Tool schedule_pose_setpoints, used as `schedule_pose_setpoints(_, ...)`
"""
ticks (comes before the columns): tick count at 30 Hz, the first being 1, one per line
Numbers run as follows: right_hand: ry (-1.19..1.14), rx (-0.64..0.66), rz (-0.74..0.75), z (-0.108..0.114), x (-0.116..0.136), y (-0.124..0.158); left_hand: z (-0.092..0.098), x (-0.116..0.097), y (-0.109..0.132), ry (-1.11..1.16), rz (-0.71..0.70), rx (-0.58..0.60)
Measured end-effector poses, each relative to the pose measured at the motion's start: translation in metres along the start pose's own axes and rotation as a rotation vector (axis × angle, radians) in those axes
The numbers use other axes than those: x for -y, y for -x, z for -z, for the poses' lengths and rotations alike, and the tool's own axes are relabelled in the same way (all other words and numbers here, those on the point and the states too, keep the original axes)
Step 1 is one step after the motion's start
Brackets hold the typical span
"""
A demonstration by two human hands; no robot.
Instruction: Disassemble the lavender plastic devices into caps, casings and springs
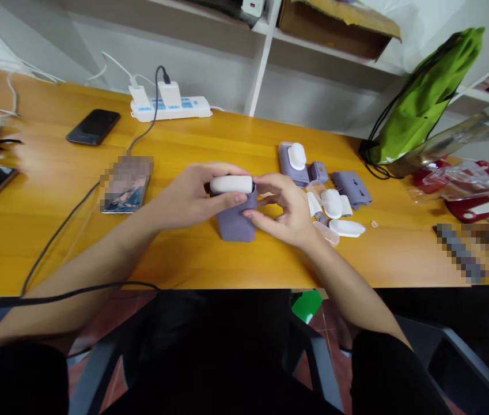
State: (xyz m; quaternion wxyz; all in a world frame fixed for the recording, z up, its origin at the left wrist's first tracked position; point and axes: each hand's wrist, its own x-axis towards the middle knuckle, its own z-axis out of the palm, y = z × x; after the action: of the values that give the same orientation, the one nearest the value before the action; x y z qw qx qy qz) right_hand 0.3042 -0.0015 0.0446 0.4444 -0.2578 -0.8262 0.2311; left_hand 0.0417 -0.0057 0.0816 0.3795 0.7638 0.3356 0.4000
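A purple box-shaped container [238, 226] stands near the table's front edge, between both hands. At its top is a white rounded piece [231, 184], gripped between the thumb and fingers of my left hand [198, 196]. Whether this piece sits inside the rim or just above it, I cannot tell. My right hand [285, 210] pinches the container's right side near the rim, with thumb and fingers closed on it. Right of that hand lie purple and white plastic parts, among them a purple block with a white cap [296, 157], a purple bristled piece [352, 189] and a white oval dish [347, 228].
A power strip [196, 108] with chargers stands along the back. Phones lie at the left, one black [94, 127], and a dark cable [60, 216] crosses the table. At the right are a green bag [428, 104], a clear bottle [451, 138] and red items [464, 208].
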Motion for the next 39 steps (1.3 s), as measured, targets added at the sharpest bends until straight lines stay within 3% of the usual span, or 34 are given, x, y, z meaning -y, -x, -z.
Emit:
schedule_pose_setpoints(4,0.005,-0.031,0.036,-0.004,-0.004,0.003,-0.005,-0.019,0.0,-0.124,0.076,-0.026)
schedule_pose_setpoints(11,-0.046,-0.09,0.02,-0.013,-0.007,0.01,-0.022,-0.026,0.005,-0.192,0.017,-0.148)
schedule_pose_setpoints(18,-0.142,-0.133,-0.042,-0.022,-0.002,0.015,-0.022,-0.031,-0.003,0.004,-0.047,-0.314)
schedule_pose_setpoints(24,-0.084,-0.06,-0.15,-0.016,0.0,0.009,-0.013,-0.021,-0.016,0.297,-0.013,-0.365)
schedule_pose_setpoints(30,0.0,-0.111,-0.062,0.0,0.016,-0.013,-0.015,-0.02,-0.026,0.374,-0.064,-0.325)
schedule_pose_setpoints(35,0.074,-0.235,-0.065,-0.014,0.031,-0.05,-0.026,-0.025,-0.042,0.375,-0.231,-0.313)
schedule_pose_setpoints(39,0.186,-0.216,-0.09,-0.001,0.03,-0.061,-0.018,-0.007,-0.047,0.221,-0.336,-0.339)
